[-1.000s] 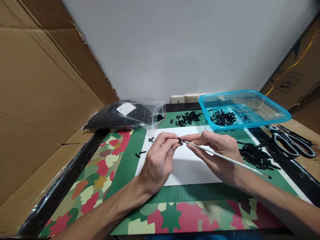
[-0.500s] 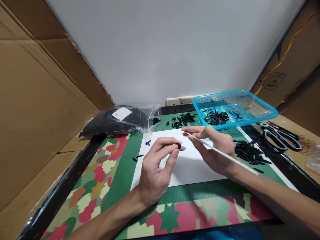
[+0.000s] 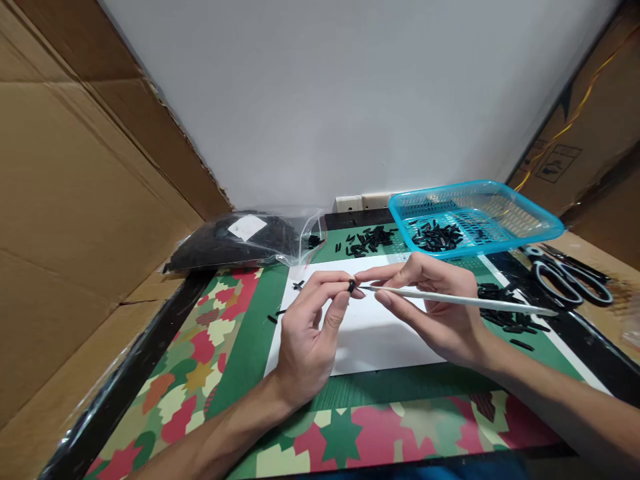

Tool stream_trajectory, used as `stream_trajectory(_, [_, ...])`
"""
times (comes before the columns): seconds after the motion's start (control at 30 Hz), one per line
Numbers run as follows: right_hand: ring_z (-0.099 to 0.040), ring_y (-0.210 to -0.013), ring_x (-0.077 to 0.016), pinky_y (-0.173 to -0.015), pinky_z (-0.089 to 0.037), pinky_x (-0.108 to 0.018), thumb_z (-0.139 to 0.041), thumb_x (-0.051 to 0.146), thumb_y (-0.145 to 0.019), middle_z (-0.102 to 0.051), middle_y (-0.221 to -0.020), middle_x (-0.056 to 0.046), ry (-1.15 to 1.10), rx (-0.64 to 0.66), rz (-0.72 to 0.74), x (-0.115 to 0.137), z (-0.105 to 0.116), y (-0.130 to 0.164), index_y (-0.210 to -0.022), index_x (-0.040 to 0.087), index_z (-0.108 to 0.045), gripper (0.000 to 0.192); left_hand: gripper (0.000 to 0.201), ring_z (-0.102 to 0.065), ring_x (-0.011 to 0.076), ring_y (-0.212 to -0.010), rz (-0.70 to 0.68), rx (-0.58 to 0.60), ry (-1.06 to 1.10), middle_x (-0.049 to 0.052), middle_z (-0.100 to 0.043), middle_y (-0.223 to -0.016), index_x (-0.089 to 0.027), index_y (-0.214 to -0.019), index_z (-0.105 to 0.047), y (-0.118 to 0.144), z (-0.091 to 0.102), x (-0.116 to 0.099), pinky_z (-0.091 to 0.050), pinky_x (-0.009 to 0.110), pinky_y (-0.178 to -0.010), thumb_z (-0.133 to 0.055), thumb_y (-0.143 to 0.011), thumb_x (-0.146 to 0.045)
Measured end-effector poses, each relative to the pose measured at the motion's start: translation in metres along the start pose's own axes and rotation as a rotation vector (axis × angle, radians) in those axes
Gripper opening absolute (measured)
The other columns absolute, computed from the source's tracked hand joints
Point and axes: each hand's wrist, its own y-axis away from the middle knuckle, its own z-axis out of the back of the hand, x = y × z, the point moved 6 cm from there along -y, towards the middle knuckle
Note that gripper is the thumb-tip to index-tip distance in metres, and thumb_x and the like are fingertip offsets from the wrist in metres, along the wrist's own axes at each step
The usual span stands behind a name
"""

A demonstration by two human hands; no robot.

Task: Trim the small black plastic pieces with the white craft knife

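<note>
My left hand pinches a small black tube piece between thumb and fingertips, above a white sheet. My right hand holds a thin white rod, its tip pointing left and almost touching the black piece. Both hands hover over the middle of the sheet. A few loose black pieces lie on the sheet's left edge.
A blue plastic basket with black pieces stands at the back right. More black pieces lie in a pile behind the sheet and another at the right. A clear bag of black parts sits back left; scissors far right. Cardboard walls flank both sides.
My right hand drew back from the far side of the sheet and brought the rod's tip to the black piece in my left fingers. The rod now lies nearly level.
</note>
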Motion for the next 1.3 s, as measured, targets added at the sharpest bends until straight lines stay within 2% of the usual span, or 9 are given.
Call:
stream_trajectory(0.3, [-0.084, -0.101, -0.0267, -0.085, -0.064, -0.041, -0.079, 0.022, -0.099, -0.087, -0.113, -0.009, 0.004, 0.036, -0.025, -0.0036, -0.0024, 0.0031, -0.090, 0.023, -0.068, 0.015, 0.018, -0.068, 0.0157, -0.103, -0.023, -0.011, -0.051, 0.003, -0.070, -0.107, -0.023, -0.102, -0.078, 0.0006, 0.0019, -0.0028, -0.054, 0.025, -0.088, -0.063, -0.106, -0.014])
stream_trajectory(0.5, [-0.084, -0.101, -0.0247, -0.083, -0.066, -0.036, -0.079, 0.018, -0.098, -0.087, -0.113, -0.009, -0.005, 0.033, -0.022, -0.0047, -0.0036, 0.0021, -0.088, 0.022, -0.067, 0.016, 0.020, -0.068, 0.0157, -0.103, -0.034, -0.009, -0.044, 0.002, -0.070, -0.106, -0.024, -0.105, -0.080, -0.0005, 0.0009, -0.0025, -0.053, 0.026, -0.092, -0.063, -0.105, -0.013])
stream_trajectory(1.03, [-0.083, -0.108, -0.0248, -0.087, -0.067, -0.034, -0.080, 0.018, -0.098, -0.086, -0.112, -0.008, -0.060, 0.036, -0.086, -0.0070, -0.0032, 0.0026, -0.087, 0.022, -0.066, 0.018, 0.019, -0.068, 0.0165, -0.101, -0.050, -0.015, -0.070, 0.003, -0.070, -0.105, -0.023, -0.104, -0.080, 0.0003, 0.0007, -0.0026, -0.056, 0.028, -0.090, -0.065, -0.104, -0.011])
stream_trajectory(1.3, [-0.084, -0.102, -0.0248, -0.085, -0.065, -0.037, -0.080, 0.021, -0.098, -0.087, -0.113, -0.006, -0.061, 0.107, -0.121, -0.0080, 0.0004, -0.0037, -0.083, 0.022, -0.067, 0.020, 0.020, -0.068, 0.0144, -0.097, -0.106, -0.023, -0.148, 0.003, -0.070, -0.102, -0.021, -0.103, -0.080, -0.0011, 0.0005, -0.0081, -0.056, 0.026, -0.087, -0.066, -0.102, -0.007])
